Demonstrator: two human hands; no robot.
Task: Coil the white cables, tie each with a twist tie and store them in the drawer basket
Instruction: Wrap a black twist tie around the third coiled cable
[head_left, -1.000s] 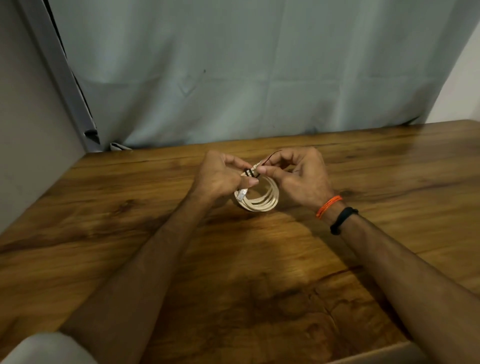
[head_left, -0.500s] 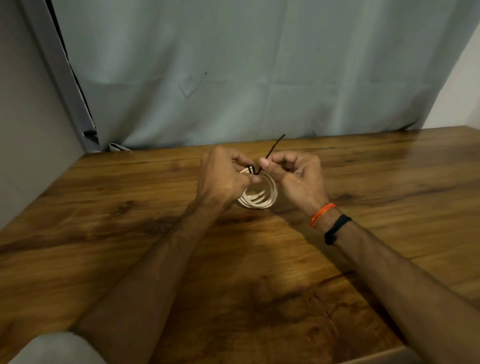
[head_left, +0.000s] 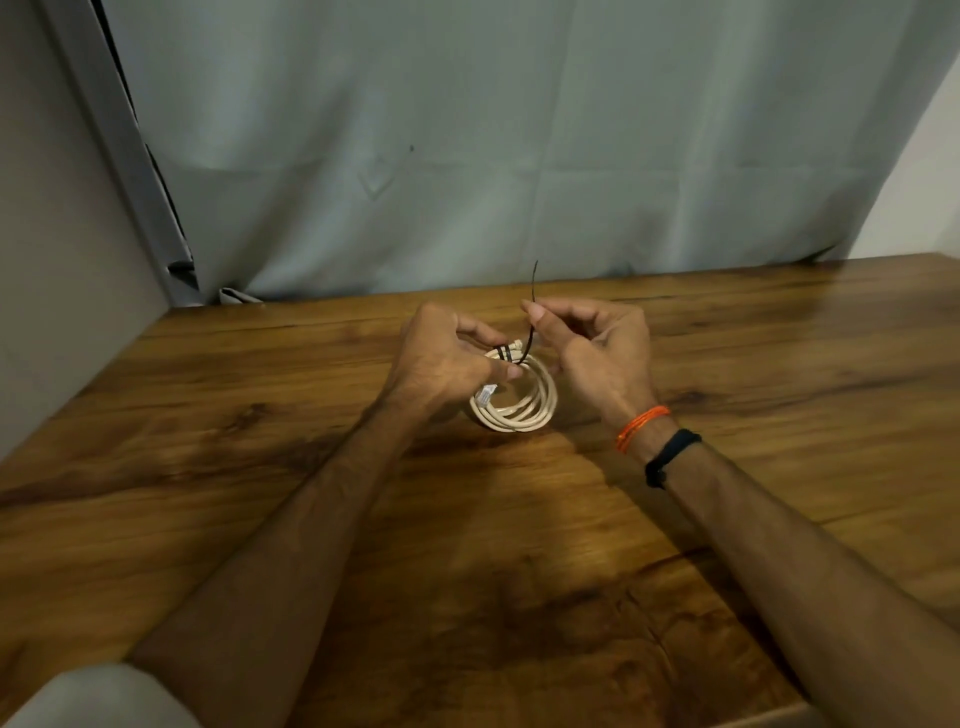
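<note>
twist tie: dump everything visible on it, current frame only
The twist tie is a thin black strand, wire-like. Its lower part shows as two dark bands wrapped round the top of the coiled white cable, beside a cable plug. From there the free end rises nearly upright, slightly curved, past the fingers. The right hand pinches that end between thumb and forefinger; the left hand grips the coil at the wrap, above the wooden table.

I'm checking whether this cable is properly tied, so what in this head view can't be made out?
- Twist tie: how many turns it makes around the white cable is too small to count; the left hand covers part of the wrap.
- The cable's connector: too small and blurred to identify.
- The coil's left side: hidden behind the left hand.
- Drawer basket: not in view.
- Right hand: pinches the tie's free end; its tip is thin and faint.
</note>
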